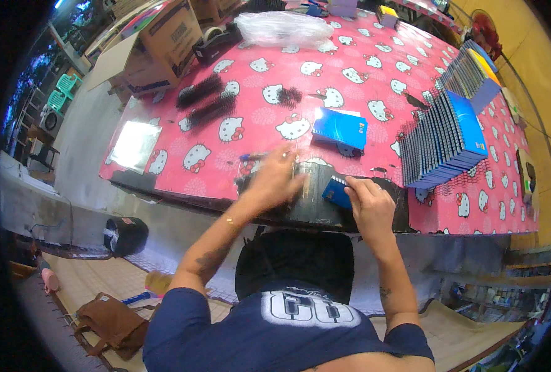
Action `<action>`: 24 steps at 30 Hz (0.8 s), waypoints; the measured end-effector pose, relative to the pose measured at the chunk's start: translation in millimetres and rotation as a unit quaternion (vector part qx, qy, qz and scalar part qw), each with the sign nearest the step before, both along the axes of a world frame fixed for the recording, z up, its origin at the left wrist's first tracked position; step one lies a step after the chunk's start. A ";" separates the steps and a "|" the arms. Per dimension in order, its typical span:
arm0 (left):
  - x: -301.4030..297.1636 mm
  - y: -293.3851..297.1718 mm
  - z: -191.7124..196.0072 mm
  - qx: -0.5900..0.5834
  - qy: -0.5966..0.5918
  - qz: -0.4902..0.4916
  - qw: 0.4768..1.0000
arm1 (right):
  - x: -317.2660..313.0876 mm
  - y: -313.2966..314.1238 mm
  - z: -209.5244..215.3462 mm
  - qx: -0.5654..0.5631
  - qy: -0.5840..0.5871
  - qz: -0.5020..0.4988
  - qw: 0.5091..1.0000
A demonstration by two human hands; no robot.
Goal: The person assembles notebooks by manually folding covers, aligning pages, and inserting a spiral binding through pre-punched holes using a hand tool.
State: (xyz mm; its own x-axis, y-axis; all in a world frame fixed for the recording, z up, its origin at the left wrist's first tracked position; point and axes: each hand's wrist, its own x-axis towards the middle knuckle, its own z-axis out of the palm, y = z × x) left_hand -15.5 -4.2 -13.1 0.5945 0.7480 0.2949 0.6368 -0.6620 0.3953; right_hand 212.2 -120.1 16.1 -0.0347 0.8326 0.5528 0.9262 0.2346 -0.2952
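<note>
My right hand [373, 201] pinches the edge of a small blue notebook [337, 191] on the black strip at the table's near edge. A row of light marks or holes runs along the notebook's top. Slightly blurred, my left hand [274, 180] hovers over the strip to the left, thumb apart from the fingers, and nothing shows in it. By its fingers lies a slim pen-like tool [254, 157]. Beyond both hands rests a small pile of blue notebooks [339, 129]. To the right stands a long stack of spiral-bound blue notebooks [443, 141].
Bundles of black binding coils [208, 110] lie at the left, with loose coils [289, 96] farther right. A clear plastic sheet [135, 146] sits near the left edge. An open carton [161, 46], a tape dispenser [215, 43] and clear plastic wrap [283, 29] occupy the far side.
</note>
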 end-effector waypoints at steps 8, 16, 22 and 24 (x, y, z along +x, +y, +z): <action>-39.6 -10.9 1.8 -0.029 -0.174 0.073 0.982 | -11.8 5.2 5.3 -0.037 0.039 -0.031 0.998; 6.0 -59.0 11.4 -0.682 -0.437 -0.017 0.586 | -12.7 4.1 4.0 -0.029 0.053 -0.028 0.998; 8.6 -58.6 19.5 -0.367 -0.261 -0.003 0.893 | -12.9 4.6 3.6 -0.031 0.050 -0.025 0.998; 9.4 -55.5 24.6 -0.151 -0.190 -0.025 0.970 | -11.3 3.7 2.9 -0.027 0.052 -0.026 0.998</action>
State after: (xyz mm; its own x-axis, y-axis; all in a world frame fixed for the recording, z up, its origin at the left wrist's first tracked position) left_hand -6.1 -59.8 11.5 0.5246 0.8069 0.2714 0.3775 -0.5062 0.7754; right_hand 200.9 -116.4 19.0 0.0646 0.8604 0.5055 0.9001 0.1685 -0.4017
